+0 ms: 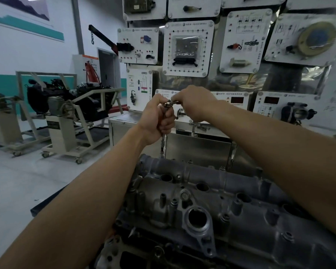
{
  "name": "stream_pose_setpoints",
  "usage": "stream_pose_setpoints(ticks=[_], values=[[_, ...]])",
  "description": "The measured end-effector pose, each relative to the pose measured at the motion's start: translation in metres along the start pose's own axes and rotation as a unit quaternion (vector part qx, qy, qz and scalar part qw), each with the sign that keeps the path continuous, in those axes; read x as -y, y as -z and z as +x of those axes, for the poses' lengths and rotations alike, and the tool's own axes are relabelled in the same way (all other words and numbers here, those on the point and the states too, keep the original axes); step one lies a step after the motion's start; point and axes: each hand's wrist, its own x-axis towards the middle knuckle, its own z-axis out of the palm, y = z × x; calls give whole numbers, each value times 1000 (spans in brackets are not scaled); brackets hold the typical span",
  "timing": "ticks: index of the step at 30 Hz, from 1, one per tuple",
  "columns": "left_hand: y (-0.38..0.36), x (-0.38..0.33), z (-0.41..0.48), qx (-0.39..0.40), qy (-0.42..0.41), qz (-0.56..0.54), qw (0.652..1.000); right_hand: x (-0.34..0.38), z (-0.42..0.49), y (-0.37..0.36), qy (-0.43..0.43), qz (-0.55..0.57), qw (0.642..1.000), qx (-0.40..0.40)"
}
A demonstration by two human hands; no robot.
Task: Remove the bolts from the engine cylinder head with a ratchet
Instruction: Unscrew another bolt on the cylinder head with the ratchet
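Observation:
The grey engine cylinder head fills the lower middle of the view, with several bolts standing along its top. A long extension bar stands upright, its socket end down on a bolt at the head's far left edge. My left hand grips the upper part of this bar. The ratchet sits on top of the bar. My right hand holds the ratchet's handle, which its fingers mostly hide.
A steel cabinet stands just behind the cylinder head. Above it hangs a wall of white training panels with mounted parts. Engine stands on wheels occupy the floor at the left.

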Motion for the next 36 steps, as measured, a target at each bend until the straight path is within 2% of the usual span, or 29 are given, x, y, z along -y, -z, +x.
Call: stream_pose_setpoints(ticks=[6, 10, 14, 16, 20, 24, 27, 29, 31, 34, 36], values=[[-1, 4, 7, -94, -10, -23, 995, 1, -30, 24, -18, -3, 999, 28], [1, 8, 7, -118, -33, -28, 992, 26, -49, 58, 41, 141, 988, 42], [3, 6, 5, -129, -19, -37, 991, 32, -40, 63, 17, 135, 989, 51], [4, 5, 5, -118, -8, -38, 992, 17, -33, 57, -13, 85, 994, 64], [-1, 6, 4, -40, 2, 20, 999, -10, -26, 21, -75, 88, 991, 65], [0, 4, 5, 23, -10, 35, 999, -10, -9, -16, -69, 115, 991, -17], [0, 4, 2, 33, -18, 32, 999, -3, 3, -25, -33, 143, 987, -66], [-1, 4, 0, 11, -25, 23, 999, 2, 5, -30, -20, 121, 987, -101], [-3, 3, -1, -45, -24, 10, 999, 6, 0, -32, -24, 65, 991, -118], [-3, 2, 1, -126, -17, -11, 992, 10, -15, -18, -40, 0, 994, -98], [-2, 4, 4, -152, -13, -4, 988, 13, -27, 2, -56, 4, 995, -80]])
